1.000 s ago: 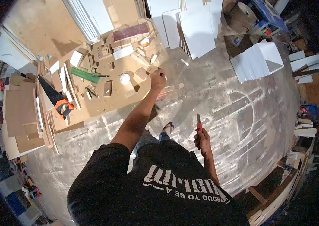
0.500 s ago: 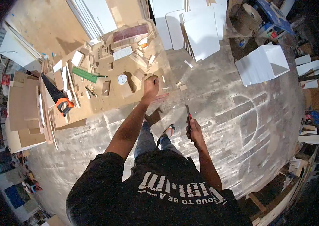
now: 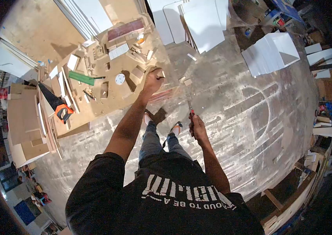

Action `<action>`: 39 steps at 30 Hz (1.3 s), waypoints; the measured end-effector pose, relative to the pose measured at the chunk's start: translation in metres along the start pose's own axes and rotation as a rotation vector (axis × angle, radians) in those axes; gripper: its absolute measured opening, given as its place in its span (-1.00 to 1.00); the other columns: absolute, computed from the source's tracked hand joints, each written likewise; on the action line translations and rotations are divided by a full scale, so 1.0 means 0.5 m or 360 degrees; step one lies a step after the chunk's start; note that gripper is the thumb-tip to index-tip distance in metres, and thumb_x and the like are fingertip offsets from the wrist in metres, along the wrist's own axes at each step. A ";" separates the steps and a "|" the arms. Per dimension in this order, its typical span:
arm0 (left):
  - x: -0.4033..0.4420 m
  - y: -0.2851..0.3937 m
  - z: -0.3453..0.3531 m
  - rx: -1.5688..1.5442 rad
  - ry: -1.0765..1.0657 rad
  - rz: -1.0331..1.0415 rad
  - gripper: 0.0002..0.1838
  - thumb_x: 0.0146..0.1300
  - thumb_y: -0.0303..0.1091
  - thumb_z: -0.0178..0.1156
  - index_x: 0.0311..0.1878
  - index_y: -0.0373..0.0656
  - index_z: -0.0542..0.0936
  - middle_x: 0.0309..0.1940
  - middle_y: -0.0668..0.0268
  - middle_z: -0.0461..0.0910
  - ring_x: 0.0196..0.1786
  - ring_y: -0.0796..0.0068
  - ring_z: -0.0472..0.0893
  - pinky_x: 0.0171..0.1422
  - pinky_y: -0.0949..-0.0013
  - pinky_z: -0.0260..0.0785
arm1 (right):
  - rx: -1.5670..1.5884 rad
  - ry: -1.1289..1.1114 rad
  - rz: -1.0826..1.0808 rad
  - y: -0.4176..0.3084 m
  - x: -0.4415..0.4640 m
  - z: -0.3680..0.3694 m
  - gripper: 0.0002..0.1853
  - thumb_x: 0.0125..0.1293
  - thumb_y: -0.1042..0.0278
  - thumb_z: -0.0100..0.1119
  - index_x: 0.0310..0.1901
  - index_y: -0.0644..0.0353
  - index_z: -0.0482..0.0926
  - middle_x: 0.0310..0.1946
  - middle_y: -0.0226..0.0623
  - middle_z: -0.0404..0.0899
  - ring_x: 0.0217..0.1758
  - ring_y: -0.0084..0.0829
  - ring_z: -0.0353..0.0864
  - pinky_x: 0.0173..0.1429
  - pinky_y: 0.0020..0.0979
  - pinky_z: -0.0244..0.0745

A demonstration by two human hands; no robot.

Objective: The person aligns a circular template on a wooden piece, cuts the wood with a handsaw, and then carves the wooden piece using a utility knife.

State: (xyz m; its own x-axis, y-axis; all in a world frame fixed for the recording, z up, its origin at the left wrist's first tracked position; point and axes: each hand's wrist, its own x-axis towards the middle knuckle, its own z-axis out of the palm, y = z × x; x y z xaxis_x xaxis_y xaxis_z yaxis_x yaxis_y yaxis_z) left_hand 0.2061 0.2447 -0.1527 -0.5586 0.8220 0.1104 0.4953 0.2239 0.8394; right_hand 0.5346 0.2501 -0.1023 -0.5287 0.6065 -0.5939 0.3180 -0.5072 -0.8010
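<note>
My left hand is over the right edge of the wooden worktable. Its fingers are closed on a small wood block, much of which they hide. Lower and to the right, above the floor, my right hand grips a red-handled utility knife. The blade points away from me, and its tip is blurred against the floor. Left of my left hand, a round white disc lies on the table beside a flat wood piece.
An orange-handled handsaw, a green tool and several wood offcuts lie on the table. White panels lean behind it. A large white box stands at right on the floor, with small scraps nearer me.
The view has shifted, so the table appears farther left. Both hands are slightly higher in view, and the knife blade is less distinct. The wood block shows more clearly in my left fingers.
</note>
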 end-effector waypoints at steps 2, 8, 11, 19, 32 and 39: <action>-0.005 0.009 0.000 -0.0001 0.0037 0.0014 -0.51 -0.04 -0.59 0.42 0.04 -0.38 0.59 0.08 0.02 0.51 -0.05 0.15 0.65 -0.05 0.33 0.63 | -0.0051 0.0018 -0.0078 0.012 0.010 0.011 -0.52 0.54 -0.15 -0.15 -0.02 0.16 0.50 -0.59 -0.50 0.34 -0.64 -0.63 0.29 -0.56 -0.51 0.21; -0.019 0.002 0.029 0.0052 0.0141 0.0074 -0.57 -0.03 -0.61 0.39 -0.01 -0.35 0.62 -0.03 -0.02 0.58 0.01 0.00 0.61 0.10 0.20 0.51 | -0.0629 0.0097 -0.0305 0.004 0.120 0.056 -0.56 0.56 -0.04 -0.16 -0.02 0.24 0.46 -0.51 -0.07 0.56 -0.44 -0.13 0.61 -0.33 -0.16 0.46; -0.012 -0.008 0.013 0.0113 0.0222 0.0328 -0.61 0.00 -0.66 0.30 -0.02 -0.35 0.62 -0.07 -0.03 0.59 0.01 -0.02 0.60 0.08 0.17 0.48 | -0.1083 0.0237 -0.0744 -0.058 0.155 0.104 -0.61 0.55 0.04 -0.18 0.03 0.23 0.43 -0.41 0.17 0.62 -0.28 0.20 0.65 -0.25 0.06 0.50; -0.003 0.013 -0.012 0.0141 0.0118 0.0501 -0.71 0.10 -0.72 0.08 -0.15 -0.34 0.68 -0.16 0.04 0.64 -0.05 0.01 0.62 0.02 0.18 0.50 | -0.1394 0.0220 -0.0813 -0.098 0.251 0.161 -0.67 0.54 0.12 -0.18 0.06 0.19 0.42 -0.42 0.24 0.60 -0.30 0.33 0.59 -0.23 0.20 0.48; 0.022 -0.017 -0.006 0.0279 0.0020 0.0413 -0.80 0.14 -0.58 0.14 -0.25 -0.22 0.74 -0.20 0.15 0.70 -0.09 0.13 0.66 0.02 0.20 0.54 | -0.1592 0.0247 -0.0630 -0.124 0.255 0.188 -0.66 0.53 0.10 -0.17 0.13 0.10 0.42 -0.38 0.24 0.62 -0.27 0.34 0.59 -0.17 0.25 0.48; 0.026 -0.013 -0.007 0.0201 0.0042 0.0340 -0.83 0.09 -0.61 0.21 -0.29 -0.22 0.75 -0.24 0.18 0.71 -0.11 0.15 0.66 0.01 0.22 0.54 | -0.1621 0.0211 -0.0638 -0.127 0.252 0.193 -0.65 0.53 0.12 -0.21 0.17 0.11 0.37 -0.34 0.25 0.63 -0.24 0.34 0.60 -0.14 0.26 0.47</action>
State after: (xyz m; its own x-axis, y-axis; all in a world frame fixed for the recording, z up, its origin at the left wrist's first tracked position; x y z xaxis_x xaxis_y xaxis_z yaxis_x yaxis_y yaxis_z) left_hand 0.1934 0.2520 -0.1551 -0.4487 0.8442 0.2931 0.6822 0.1117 0.7226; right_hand 0.3717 0.2998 -0.1191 -0.6692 0.7062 -0.2313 0.6743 0.4463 -0.5883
